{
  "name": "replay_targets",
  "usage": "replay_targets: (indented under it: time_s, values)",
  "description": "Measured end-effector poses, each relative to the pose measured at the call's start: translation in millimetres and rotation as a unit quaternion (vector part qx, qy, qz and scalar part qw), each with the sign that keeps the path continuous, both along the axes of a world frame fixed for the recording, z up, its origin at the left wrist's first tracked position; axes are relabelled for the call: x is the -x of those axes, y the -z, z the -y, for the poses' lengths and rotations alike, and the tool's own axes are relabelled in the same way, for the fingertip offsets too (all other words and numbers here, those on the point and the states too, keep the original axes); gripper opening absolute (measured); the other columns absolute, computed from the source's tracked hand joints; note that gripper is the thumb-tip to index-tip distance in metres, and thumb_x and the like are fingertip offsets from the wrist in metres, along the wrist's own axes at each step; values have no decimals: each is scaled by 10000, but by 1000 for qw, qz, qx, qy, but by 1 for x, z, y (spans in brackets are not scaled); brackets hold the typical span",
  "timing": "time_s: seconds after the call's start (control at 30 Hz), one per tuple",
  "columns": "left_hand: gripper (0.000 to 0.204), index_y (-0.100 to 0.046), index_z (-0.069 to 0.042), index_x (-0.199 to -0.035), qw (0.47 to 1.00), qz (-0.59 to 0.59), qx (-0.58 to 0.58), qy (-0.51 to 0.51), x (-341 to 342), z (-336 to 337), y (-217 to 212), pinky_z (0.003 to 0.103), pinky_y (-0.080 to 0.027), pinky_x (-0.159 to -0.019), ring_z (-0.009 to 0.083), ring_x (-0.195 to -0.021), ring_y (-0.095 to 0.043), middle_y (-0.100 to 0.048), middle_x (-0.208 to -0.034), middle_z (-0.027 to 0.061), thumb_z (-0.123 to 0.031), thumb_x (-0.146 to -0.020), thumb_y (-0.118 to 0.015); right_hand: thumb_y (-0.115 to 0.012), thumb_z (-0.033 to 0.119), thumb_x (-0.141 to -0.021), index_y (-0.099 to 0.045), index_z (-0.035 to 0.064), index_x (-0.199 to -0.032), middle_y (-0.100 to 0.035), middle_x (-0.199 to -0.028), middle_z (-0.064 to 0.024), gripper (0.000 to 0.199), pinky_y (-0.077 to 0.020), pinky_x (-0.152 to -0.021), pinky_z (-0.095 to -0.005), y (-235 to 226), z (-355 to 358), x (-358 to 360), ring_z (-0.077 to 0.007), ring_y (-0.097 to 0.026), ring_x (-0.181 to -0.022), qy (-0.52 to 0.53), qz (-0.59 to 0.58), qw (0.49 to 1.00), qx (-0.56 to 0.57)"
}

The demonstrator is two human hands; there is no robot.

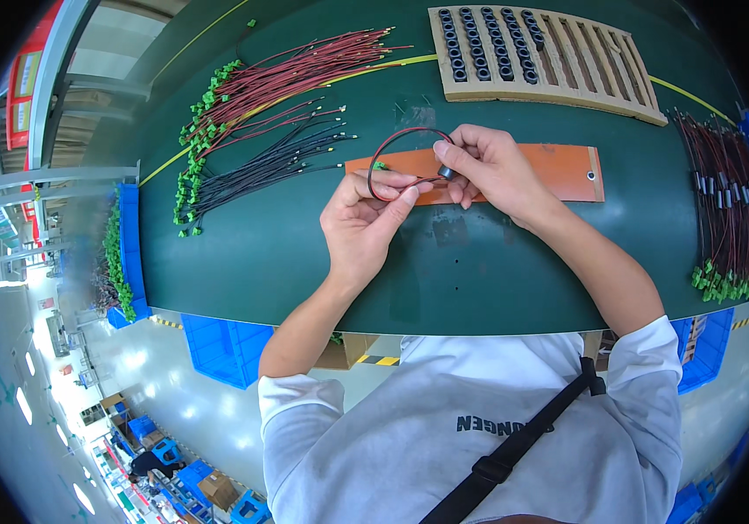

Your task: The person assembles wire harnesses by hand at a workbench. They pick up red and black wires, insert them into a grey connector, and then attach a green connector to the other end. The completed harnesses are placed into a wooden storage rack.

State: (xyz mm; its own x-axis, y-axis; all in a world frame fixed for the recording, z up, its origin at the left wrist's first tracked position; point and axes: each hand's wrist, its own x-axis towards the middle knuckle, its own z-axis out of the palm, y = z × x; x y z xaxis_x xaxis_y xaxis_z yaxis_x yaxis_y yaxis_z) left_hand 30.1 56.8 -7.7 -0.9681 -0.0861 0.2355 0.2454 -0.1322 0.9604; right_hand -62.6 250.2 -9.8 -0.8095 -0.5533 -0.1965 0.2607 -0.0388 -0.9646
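In front of me a red and black wire pair bends in a loop between my hands. Pinched in my left hand is the lower part of the loop, where a small green connector shows. My right hand closes its fingers and thumb around a small black cylindrical core, with the wires running up to it. Whether the wires pass fully through the core is hidden by the fingers. Under both hands lies a long orange strip with a hole near its right end.
Red wires and black wires with green connectors lie at the left. A slotted wooden tray at the back holds rows of black cores. Wires with cores lie at the right. Blue bins stand below the green table.
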Motion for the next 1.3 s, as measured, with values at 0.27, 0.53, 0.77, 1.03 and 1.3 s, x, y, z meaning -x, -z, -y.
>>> replay_targets:
  time_s: [0.27,0.53,0.77,1.03,1.3]
  values:
    - [169,-532,20,-922,996,-48,81,-8,-3,2,5,392,-611,-939,329,-1066,-721,-661,-1132,209,156,-924,-634,-639,291,-1034,-614,-37,-985,-653,-755,-57,333,-511,-483,-236,1,0,1,-97,-660,-596,-3,-1,1000,2]
    - [167,-537,16,-914,986,-93,136,-10,-6,-4,11,366,-629,-903,318,-1067,-725,-663,-1135,204,147,-926,-640,-641,280,-1035,-614,-40,-1017,-658,-779,-58,322,-509,-493,-232,-2,0,-2,-94,-657,-603,4,15,1000,8]
    - [155,-559,21,-929,990,-83,107,-29,-4,-6,15,368,-622,-928,262,-1070,-715,-674,-1138,172,142,-921,-657,-656,304,-1029,-619,-30,-1019,-664,-765,-56,336,-504,-499,-225,-3,0,-1,-84,-646,-603,7,22,1000,16]
    - [111,-601,57,-934,990,-26,140,-7,5,-11,13,369,-616,-936,255,-1079,-711,-697,-1162,213,145,-910,-666,-706,302,-998,-633,-22,-988,-664,-715,-47,333,-482,-472,-217,1,1,0,-66,-620,-567,19,15,999,22]
    - [149,-643,65,-968,943,-113,312,-25,2,6,9,375,-595,-968,274,-1144,-683,-691,-1176,190,111,-862,-737,-797,222,-926,-635,-43,-1051,-661,-732,-56,335,-461,-472,-224,-3,3,-4,-67,-589,-551,37,3,999,35]
